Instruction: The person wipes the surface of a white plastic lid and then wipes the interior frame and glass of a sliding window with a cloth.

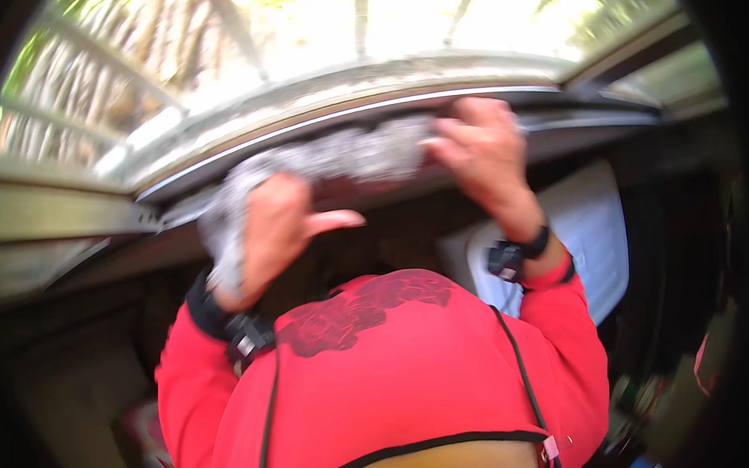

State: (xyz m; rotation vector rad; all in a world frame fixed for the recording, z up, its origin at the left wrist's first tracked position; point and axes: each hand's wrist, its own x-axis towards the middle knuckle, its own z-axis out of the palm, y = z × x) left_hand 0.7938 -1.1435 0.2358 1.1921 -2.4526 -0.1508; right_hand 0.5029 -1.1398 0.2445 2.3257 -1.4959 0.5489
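Observation:
A wrinkled grey-and-white cloth (344,154) stretches along the inner edge of the window sill (396,93), between both hands. My left hand (272,226) is closed on its left part, with the thumb sticking out to the right. Some of the cloth hangs beside that hand down toward the wrist. Farther up and to the right, my right hand (486,151) has its fingers curled at the cloth's right end, by the window track. Motion blurs both hands and the cloth, and the left fingertips are hidden.
Window frame pieces (70,215) flank the opening at left and right. Beyond the sill run metal bars (233,27), with bright ground outside. Below my right forearm is a white, rounded panel-like object (593,233). Small, unclear items (645,400) lie at lower right.

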